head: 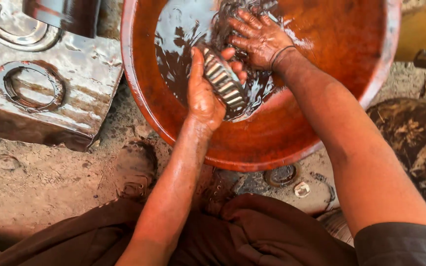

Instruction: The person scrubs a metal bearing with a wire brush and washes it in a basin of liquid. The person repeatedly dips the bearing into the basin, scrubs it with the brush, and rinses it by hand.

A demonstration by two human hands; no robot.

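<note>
A wide orange basin (pixel 272 148) holds dark, oily liquid (pixel 183 29). My left hand (pixel 202 96) grips a round metal roller bearing (pixel 223 81) by its edge, tilted above the liquid. My right hand (pixel 257 37) is spread with fingers apart just beyond the bearing, wet and splashing in the dark liquid; its fingertips are close to the bearing's top. Both hands and forearms are coated in oil.
A battered metal block (pixel 50 83) with a ring-shaped recess (pixel 30 86) lies to the left on dirty ground. A dark cylinder (pixel 67 15) stands at top left. Small metal rings (pixel 282 175) lie below the basin. My brown-clothed knees (pixel 232 231) fill the bottom.
</note>
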